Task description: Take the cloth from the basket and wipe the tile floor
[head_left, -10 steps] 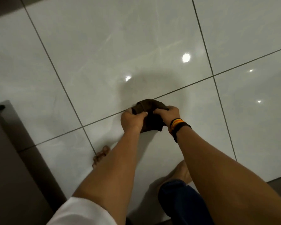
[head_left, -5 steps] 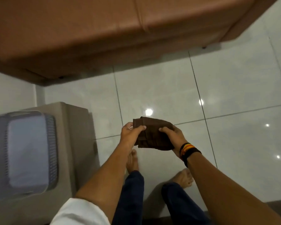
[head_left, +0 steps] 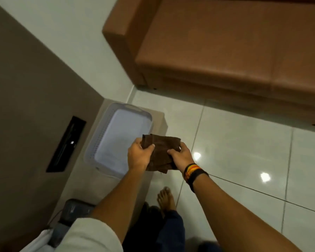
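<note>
Two hands are closed on one folded brown cloth (head_left: 162,151), held in the air between them. The left hand (head_left: 138,155) pinches the cloth's left edge, thumb on top. The right hand (head_left: 180,155) grips the right edge, fingers curled under. Striped bands (head_left: 194,172) are worn on the right wrist. Loose lower folds of the cloth hang below the hands.

The cloth is held just beside the near right corner of a pale slotted plastic basket (head_left: 93,142), partly overlapping its rim in this view. The basket is set on a beige bench (head_left: 160,120) against a grey-brown wall panel (head_left: 25,88). Glossy white floor tiles (head_left: 244,151) with dark grout lines are seen below and to the right. A bare foot (head_left: 165,198) is planted on the tiles under the arms. A brown leather sofa (head_left: 225,48) stands farther back.
</note>
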